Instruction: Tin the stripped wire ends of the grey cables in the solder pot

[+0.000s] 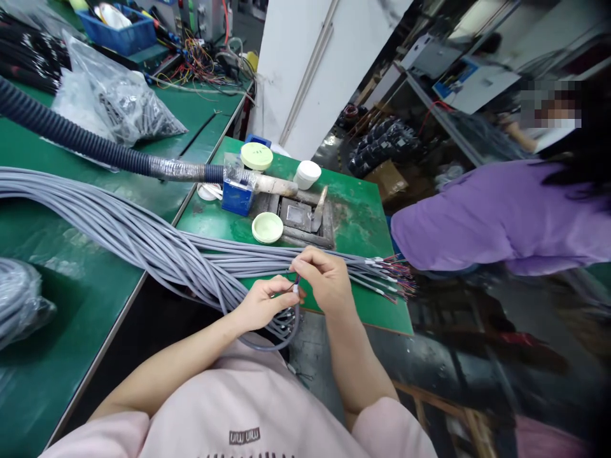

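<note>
Close to my body, my left hand (pixel 270 299) pinches the end of a grey cable (pixel 296 318) near its white band. My right hand (pixel 324 277) closes its fingertips on the thin dark wires (pixel 296 278) coming out of that same end. The cable loops down below both hands. Behind them a thick bundle of grey cables (pixel 157 245) runs across the green tabletop, its stripped ends (pixel 398 277) showing reddish and dark wires at the right. Other cable ends hang below my left hand.
Beyond the bundle are a solder pot (pixel 298 215), a pale green lid (pixel 267 228), a white jar (pixel 308 173) and a blue box (pixel 237 197). A ribbed hose (pixel 95 137) crosses from the left. A person in a purple top (pixel 501 216) is at the right.
</note>
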A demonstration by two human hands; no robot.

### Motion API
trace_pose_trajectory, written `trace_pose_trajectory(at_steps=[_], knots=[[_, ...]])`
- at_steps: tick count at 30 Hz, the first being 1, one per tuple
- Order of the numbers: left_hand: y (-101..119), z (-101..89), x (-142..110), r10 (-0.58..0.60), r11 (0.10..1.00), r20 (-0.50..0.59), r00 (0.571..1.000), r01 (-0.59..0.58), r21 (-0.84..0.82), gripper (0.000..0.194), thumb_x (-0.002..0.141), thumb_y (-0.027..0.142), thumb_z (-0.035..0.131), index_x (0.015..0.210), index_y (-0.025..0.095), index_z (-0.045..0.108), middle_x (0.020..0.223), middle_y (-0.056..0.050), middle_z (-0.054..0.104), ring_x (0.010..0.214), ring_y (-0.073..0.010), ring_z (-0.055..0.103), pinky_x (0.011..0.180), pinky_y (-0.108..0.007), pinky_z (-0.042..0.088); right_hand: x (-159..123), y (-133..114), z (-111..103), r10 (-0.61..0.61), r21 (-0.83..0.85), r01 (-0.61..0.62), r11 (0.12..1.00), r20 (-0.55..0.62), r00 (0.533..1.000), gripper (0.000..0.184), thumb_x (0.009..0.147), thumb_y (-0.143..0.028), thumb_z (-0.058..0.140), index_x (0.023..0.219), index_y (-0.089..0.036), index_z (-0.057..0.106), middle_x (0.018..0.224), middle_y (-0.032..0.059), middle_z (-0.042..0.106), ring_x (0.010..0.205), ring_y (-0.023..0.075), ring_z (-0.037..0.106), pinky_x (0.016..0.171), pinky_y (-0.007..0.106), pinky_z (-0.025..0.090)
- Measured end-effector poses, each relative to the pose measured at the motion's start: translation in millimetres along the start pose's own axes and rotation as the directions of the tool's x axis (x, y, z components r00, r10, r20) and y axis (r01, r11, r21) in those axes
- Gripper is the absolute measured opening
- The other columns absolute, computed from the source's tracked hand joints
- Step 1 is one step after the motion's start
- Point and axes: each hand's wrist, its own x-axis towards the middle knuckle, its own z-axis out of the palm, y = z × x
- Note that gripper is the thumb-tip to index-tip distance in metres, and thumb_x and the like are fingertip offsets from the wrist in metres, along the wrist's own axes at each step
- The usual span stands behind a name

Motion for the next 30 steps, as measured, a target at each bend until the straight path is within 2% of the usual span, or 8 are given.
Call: trace_pose_trajectory(at_steps=[5, 9, 11, 14, 17, 20, 25, 30], knots=[[4.1, 0.1, -3.1, 0.167, 0.971, 0.005, 0.986, -0.165, 0.174, 0.034, 0.085, 0.047, 0.061, 0.078, 0.016, 0.075, 0.074, -0.007, 0.064, 0.084, -0.0201, 0.057, 0.083, -0.033, 0.044, 14.3, 8.3, 9.3, 0.092, 0.369, -0.093, 0.925, 0.022, 0.996, 0.023, 0.067, -0.025, 0.058, 0.048, -0.02, 0.048, 0.05, -0.0032, 0.042, 0.048, 0.0098, 0.038, 0.046, 0.024, 0.032], [-2.9, 1.8, -9.3, 0.062, 0.993, 0.027, 0.998, -0.064, 0.097, 0.03, 0.083, 0.045, 0.064, 0.083, 0.017, 0.075, 0.077, -0.007, 0.068, 0.077, -0.0172, 0.06, 0.077, -0.03, 0.047, 30.8, 11.3, -6.6, 0.059, 0.481, 0.039, 0.876, -0.186, 0.981, 0.029, 0.068, -0.03, 0.055, 0.049, -0.022, 0.035, 0.048, -0.0065, 0.028, 0.044, 0.0084, 0.027, 0.045, 0.024, 0.03], [-4.6, -0.8, -10.1, -0.047, 0.999, -0.056, 0.997, 0.047, -0.011, 0.034, 0.08, 0.048, 0.066, 0.086, 0.016, 0.075, 0.079, -0.007, 0.07, 0.073, -0.0157, 0.061, 0.074, -0.028, 0.048, 28.7, 11.6, -14.8, 0.002, 0.372, 0.092, 0.924, -0.245, 0.97, 0.027, 0.071, -0.03, 0.057, 0.051, -0.021, 0.041, 0.05, -0.0056, 0.034, 0.046, 0.009, 0.032, 0.048, 0.025, 0.033], [-2.8, -6.9, -6.2, -0.135, 0.983, -0.143, 0.98, 0.114, -0.146, 0.038, 0.073, 0.051, 0.072, 0.084, 0.015, 0.074, 0.079, -0.005, 0.07, 0.07, -0.0141, 0.061, 0.07, -0.026, 0.05, 12.6, 9.9, -15.0, -0.095, 0.037, 0.102, 0.994, -0.154, 0.984, 0.018, 0.076, -0.027, 0.062, 0.059, -0.02, 0.058, 0.057, -0.0019, 0.053, 0.055, 0.012, 0.047, 0.056, 0.028, 0.039], [-1.2, -9.4, -0.5, -0.093, 0.984, -0.162, 0.982, 0.065, -0.168, 0.033, 0.071, 0.047, 0.076, 0.076, 0.015, 0.074, 0.072, -0.002, 0.068, 0.067, -0.0118, 0.059, 0.07, -0.024, 0.048, -3.3, 5.6, -3.5, -0.202, -0.259, 0.174, 0.95, -0.086, 0.975, 0.015, 0.08, -0.027, 0.064, 0.066, -0.022, 0.064, 0.065, -0.0005, 0.061, 0.062, 0.0138, 0.053, 0.062, 0.029, 0.042], [-3.4, -7.5, 1.6, -0.043, 0.99, -0.17, 0.985, 0.019, -0.14, 0.03, 0.072, 0.045, 0.075, 0.076, 0.015, 0.074, 0.072, -0.002, 0.067, 0.068, -0.0121, 0.058, 0.071, -0.025, 0.048, -7.8, 2.4, 7.8, -0.31, -0.43, 0.247, 0.868, -0.082, 0.947, 0.013, 0.08, -0.029, 0.067, 0.069, -0.023, 0.065, 0.065, -0.0002, 0.061, 0.063, 0.0148, 0.055, 0.064, 0.031, 0.043], [-5.7, -6.3, -0.6, -0.004, 0.999, -0.173, 0.985, -0.003, -0.042, 0.034, 0.073, 0.048, 0.074, 0.078, 0.015, 0.075, 0.075, -0.004, 0.067, 0.072, -0.0151, 0.058, 0.072, -0.028, 0.048, -6.4, 3.5, 13.1, -0.381, -0.469, 0.291, 0.834, -0.108, 0.918, 0.019, 0.084, -0.028, 0.062, 0.065, -0.023, 0.062, 0.063, -0.0002, 0.061, 0.061, 0.0148, 0.054, 0.065, 0.032, 0.043], [-4.2, -10.3, 0.9, -0.102, 0.969, -0.199, 0.975, 0.052, -0.241, 0.034, 0.071, 0.047, 0.076, 0.072, 0.013, 0.073, 0.067, -0.002, 0.065, 0.065, -0.0122, 0.057, 0.068, -0.025, 0.048, -11.9, 9.2, 5.7, -0.372, -0.356, 0.307, 0.883, -0.13, 0.919, 0.015, 0.085, -0.026, 0.063, 0.072, -0.025, 0.069, 0.066, 0.0001, 0.065, 0.062, 0.0164, 0.058, 0.065, 0.034, 0.046]])
